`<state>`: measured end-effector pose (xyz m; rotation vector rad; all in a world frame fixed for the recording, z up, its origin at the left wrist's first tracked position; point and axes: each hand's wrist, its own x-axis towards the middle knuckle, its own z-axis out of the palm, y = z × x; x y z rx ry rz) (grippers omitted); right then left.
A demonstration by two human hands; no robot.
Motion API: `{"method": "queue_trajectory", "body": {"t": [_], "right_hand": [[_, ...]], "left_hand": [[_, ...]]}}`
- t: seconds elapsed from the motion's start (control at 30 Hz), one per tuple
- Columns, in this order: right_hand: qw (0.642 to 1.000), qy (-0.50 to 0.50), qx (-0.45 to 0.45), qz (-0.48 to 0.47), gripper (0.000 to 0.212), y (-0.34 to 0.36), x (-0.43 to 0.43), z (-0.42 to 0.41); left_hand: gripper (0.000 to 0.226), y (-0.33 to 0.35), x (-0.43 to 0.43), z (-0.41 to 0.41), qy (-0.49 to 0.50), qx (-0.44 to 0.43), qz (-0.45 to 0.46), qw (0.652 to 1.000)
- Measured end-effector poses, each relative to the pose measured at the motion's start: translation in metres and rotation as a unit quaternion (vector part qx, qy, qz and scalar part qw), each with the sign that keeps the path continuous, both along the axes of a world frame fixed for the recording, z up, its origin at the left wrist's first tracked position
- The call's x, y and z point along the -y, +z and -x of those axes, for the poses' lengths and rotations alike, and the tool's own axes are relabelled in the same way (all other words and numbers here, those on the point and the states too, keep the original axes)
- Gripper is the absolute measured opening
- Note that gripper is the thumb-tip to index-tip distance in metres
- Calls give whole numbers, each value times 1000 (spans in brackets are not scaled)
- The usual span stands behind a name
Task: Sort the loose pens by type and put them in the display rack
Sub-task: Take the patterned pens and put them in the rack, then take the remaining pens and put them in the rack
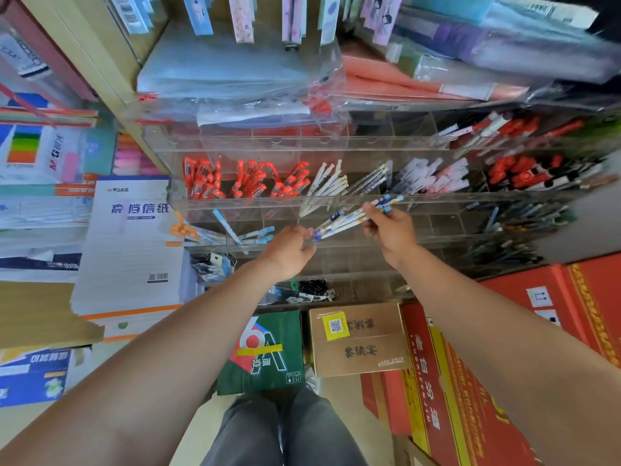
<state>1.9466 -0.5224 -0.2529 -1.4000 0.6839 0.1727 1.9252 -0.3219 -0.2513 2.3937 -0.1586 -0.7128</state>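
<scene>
My right hand [389, 230] grips the upper end of a bundle of white-and-blue pens [347, 219]; my left hand [289, 252] pinches its lower tips (bundle tilted), just before the clear display rack [265, 200].

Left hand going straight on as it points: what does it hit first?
The left hand would likely meet the lower end of the pen bundle; the clear rack lies behind, depth unclear.
</scene>
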Motion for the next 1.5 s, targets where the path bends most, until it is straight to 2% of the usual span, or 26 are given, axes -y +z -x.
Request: {"method": "queue_trajectory", "body": {"t": [0.13,0.3,0.4,0.5,0.57,0.8,0.97,1.1,1.3,1.5], "right_hand": [[995,-55,27,76,11,-8,5,-9],[994,12,-7,104,15,-32,-15,-7],[993,48,-23,104,23,-40,-27,-7],[992,73,-24,95,19,-47,-31,-10],[990,87,-13,108,14,-49,-31,-11],[977,137,-10,161,18,-46,-26,-6],[959,161,14,233,10,-37,-28,2],[946,201,62,246,13,-13,-52,14],[896,302,120,301,10,19,-138,37],[843,405,166,312,6,28,-290,85]], "left_hand": [[61,-17,-3,1,-72,-21,-64,995],[75,-38,-5,6,-139,-26,-174,974],[73,-42,-6,7,-156,-20,-213,964],[73,-45,-5,6,-169,-15,-231,958],[73,-47,-5,7,-168,-11,-233,958],[69,-46,-11,8,-156,0,-207,966],[49,-33,-18,16,-137,78,-182,971],[31,-14,-38,26,-114,114,-149,976],[18,16,-113,57,-36,157,-115,980],[19,22,-262,121,52,164,-133,976]]}}
